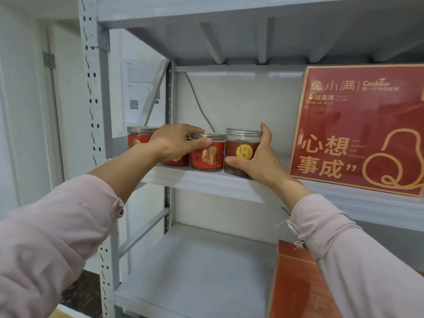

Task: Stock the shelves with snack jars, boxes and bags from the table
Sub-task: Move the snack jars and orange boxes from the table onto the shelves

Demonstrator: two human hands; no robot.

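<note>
Several clear snack jars stand in a row on the middle shelf [206, 182]. My right hand [257, 159] grips the rightmost jar [241, 148], which has a brown fill and a yellow round label; thumb at its front base, fingers round its right side. My left hand [176, 141] lies over a red-labelled jar [207, 154] with a gold lid, thumb along its rim, and partly hides another red jar [176, 160] behind it. A third red jar [137, 138] stands at the far left.
A large red gift box [358, 131] with gold lettering stands upright on the same shelf, right of the jars. An orange-red box [296, 285] sits on the lower shelf [195, 271] at the right. The grey upright post [96, 111] frames the left side.
</note>
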